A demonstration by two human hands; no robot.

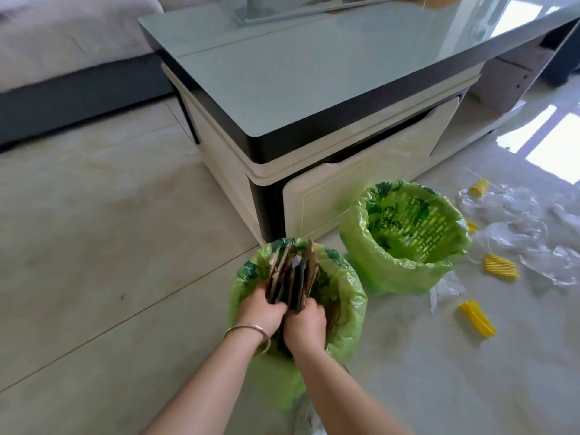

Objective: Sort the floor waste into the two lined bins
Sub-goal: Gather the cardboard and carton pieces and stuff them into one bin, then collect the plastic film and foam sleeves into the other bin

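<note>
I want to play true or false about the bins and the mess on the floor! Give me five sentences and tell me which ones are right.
1. Both hands, left hand and right hand, grip the brown cardboard pieces in the nearer green-lined bin. True.
2. The farther green-lined slatted bin is stuffed with cardboard. False: no cardboard shows inside it.
3. Yellow ridged plastic pieces lie on the floor. True.
4. The crumpled clear plastic wrap is already in a bin. False: it lies on the floor.
5. A thin metal bangle is on the right wrist. False: the left.
</note>
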